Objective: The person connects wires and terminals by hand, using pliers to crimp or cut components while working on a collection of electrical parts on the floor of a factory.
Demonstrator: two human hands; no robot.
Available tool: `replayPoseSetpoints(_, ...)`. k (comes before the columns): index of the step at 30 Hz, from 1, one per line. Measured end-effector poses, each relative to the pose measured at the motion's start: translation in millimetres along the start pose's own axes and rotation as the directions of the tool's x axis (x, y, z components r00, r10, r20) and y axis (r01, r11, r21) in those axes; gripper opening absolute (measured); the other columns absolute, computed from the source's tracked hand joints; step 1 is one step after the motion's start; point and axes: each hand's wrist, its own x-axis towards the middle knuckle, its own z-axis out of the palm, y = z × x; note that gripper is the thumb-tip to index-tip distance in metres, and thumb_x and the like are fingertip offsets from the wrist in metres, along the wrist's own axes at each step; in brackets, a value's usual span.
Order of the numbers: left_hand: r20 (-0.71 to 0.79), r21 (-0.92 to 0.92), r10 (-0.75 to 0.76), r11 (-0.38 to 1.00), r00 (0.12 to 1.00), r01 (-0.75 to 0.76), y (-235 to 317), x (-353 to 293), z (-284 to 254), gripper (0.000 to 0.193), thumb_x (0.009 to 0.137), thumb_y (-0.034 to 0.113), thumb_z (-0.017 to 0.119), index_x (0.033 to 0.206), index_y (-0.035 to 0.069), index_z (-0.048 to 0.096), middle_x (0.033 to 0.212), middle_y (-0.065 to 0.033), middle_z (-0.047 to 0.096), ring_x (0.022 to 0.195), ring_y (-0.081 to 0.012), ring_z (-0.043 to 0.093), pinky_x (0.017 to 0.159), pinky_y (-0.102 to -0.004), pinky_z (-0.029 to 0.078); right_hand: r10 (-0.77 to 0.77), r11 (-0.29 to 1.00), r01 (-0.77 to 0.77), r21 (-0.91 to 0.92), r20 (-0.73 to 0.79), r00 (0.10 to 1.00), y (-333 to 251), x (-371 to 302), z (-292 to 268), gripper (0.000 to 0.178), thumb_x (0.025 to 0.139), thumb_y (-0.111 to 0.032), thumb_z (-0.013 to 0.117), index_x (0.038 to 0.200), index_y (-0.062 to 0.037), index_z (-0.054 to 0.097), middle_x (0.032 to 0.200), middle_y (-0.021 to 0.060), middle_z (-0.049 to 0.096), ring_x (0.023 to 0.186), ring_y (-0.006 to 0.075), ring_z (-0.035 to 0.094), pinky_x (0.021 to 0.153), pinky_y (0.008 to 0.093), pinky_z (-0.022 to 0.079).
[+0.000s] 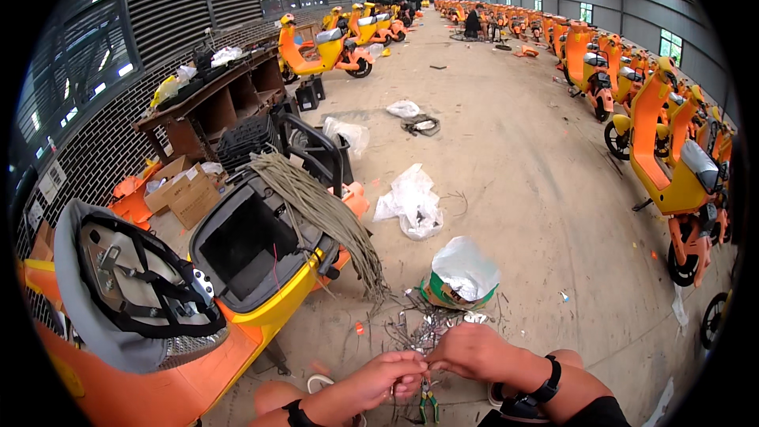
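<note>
My left hand (393, 374) and my right hand (473, 353) meet at the fingertips low in the middle of the head view. Both are closed in a pinch; what they hold between them is too small to make out. Just below the fingertips is a pair of pliers (429, 405) with green and yellow handles; whether it hangs or lies on the floor I cannot tell. Beyond my hands, dark wire scraps (415, 328) litter the concrete. Behind them stands a green bucket (433, 292) with a white plastic bag (466, 267) over its top.
At my left, a yellow and orange scooter (294, 294) has its grey seat (118, 324) tipped up. A bundle of greenish-grey cords (316, 209) drapes over its rear. White plastic (411, 204) lies farther out. Rows of scooters (664, 158) stand right; cardboard boxes (194, 196) left.
</note>
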Motion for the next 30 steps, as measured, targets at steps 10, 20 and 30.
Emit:
replayPoseSetpoints(10,0.525,0.828,0.667,-0.545,0.528,-0.134,-6,0,9,0.017,0.08,0.016,0.067,0.094,0.008,0.064,0.071,-0.0035,0.055,0.064,-0.0196,0.059,0.056,-0.0325,0.047,0.647,-0.139,-0.711,0.689,0.607,0.462,-7,-5,28,0.029,0.099,-0.022,0.057,0.083,0.0007,0.062,0.062,-0.0014,0.05,0.059,0.0105,0.048,0.055,0.0256,0.04)
replayPoseSetpoints(20,-0.239,0.594,0.405,0.78,0.882,-0.197,4,-3,1,0.013,0.096,0.013,0.055,0.093,0.002,0.061,0.064,0.0019,0.047,0.057,-0.008,0.045,0.052,-0.0242,0.036,0.305,0.952,-0.305,0.033,-0.006,0.952,-10,10,10,0.049,0.085,-0.033,0.072,0.125,-0.0079,0.058,0.11,0.0093,0.06,0.103,0.0244,0.058,0.082,0.0358,0.045)
replayPoseSetpoints(30,-0.006,-0.02,-0.006,1.0,1.0,0.005,4,-6,-11,0.011,0.096,0.011,0.055,0.096,0.001,0.058,0.067,0.0026,0.045,0.055,-0.0069,0.039,0.05,-0.0216,0.031,0.037,0.997,-0.034,-0.071,0.036,0.999,0,4,2,0.02,0.083,-0.022,0.072,0.098,-0.011,0.066,0.09,0.0005,0.062,0.085,0.0188,0.061,0.069,0.0312,0.044)
